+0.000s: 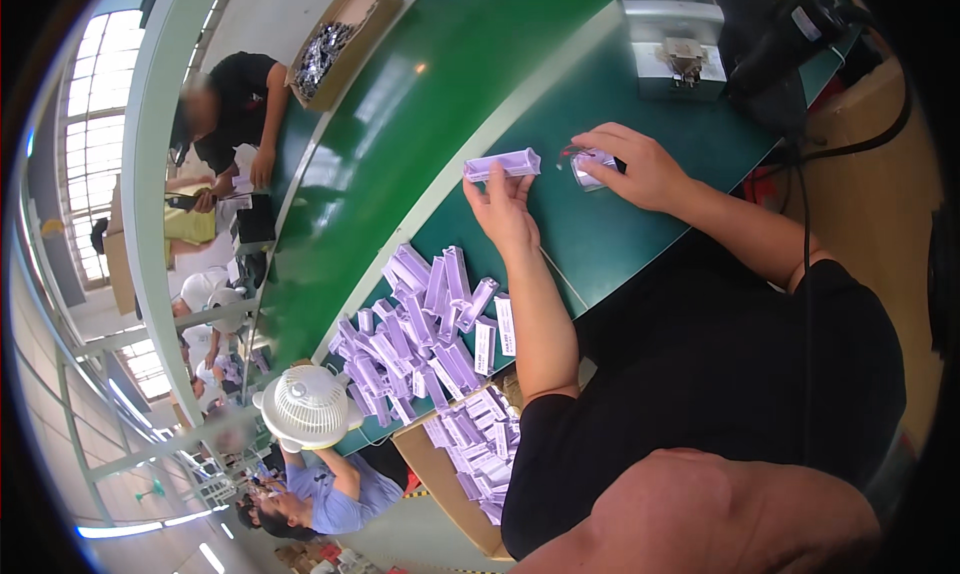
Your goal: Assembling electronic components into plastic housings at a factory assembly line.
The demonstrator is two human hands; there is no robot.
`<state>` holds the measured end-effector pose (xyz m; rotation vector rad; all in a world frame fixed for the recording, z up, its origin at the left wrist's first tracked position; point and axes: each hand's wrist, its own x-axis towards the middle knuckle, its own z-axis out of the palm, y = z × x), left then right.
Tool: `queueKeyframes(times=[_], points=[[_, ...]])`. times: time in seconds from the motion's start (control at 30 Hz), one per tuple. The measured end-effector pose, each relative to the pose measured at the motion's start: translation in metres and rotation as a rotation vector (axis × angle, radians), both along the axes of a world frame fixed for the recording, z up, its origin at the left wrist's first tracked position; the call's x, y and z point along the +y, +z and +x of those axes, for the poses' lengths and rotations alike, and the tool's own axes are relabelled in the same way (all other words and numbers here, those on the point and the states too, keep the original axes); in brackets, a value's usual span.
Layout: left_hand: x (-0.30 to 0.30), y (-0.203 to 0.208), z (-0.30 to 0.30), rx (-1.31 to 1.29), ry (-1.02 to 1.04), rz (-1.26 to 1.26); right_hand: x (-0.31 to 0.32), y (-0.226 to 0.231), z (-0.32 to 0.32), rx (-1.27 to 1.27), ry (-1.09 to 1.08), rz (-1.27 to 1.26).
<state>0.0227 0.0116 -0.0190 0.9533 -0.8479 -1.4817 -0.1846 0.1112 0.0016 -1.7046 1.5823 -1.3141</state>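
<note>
My left hand (505,212) is closed on a lilac plastic housing (512,163), an open trough-like shape held above the green table. To its right, my right hand (640,169) curls its fingers around a small pale lilac and silvery part (594,172). A bit of red wire shows at those fingertips, and the fingers partly hide the part. Left of my left forearm lies a loose pile of similar lilac housings (420,319), some with white printed labels.
A cardboard box (430,464) of lilac pieces stands below the pile. A white fan (308,406) is at the table's left end. A metal fixture (680,64) and black cables are at the upper right. Co-workers sit across the green belt (430,84), near a carton of metal parts (335,49).
</note>
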Motion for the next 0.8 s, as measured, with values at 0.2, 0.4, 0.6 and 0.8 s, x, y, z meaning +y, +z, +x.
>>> queueKeyframes(times=[0.2,0.4,0.6,0.8], points=[[0.0,-0.006,0.0,0.006,-0.042,0.028,-0.01,0.0,0.006,0.026,-0.068,-0.14],[0.002,-0.007,-0.004,0.017,-0.081,0.063,-0.012,-0.002,0.011,-0.08,-0.202,-0.148],[0.007,-0.006,-0.011,0.052,-0.14,0.096,-0.011,-0.002,0.013,-0.1,-0.246,-0.113],[0.012,-0.005,-0.015,0.106,-0.16,0.056,-0.012,-0.006,0.012,-0.001,-0.2,-0.207]])
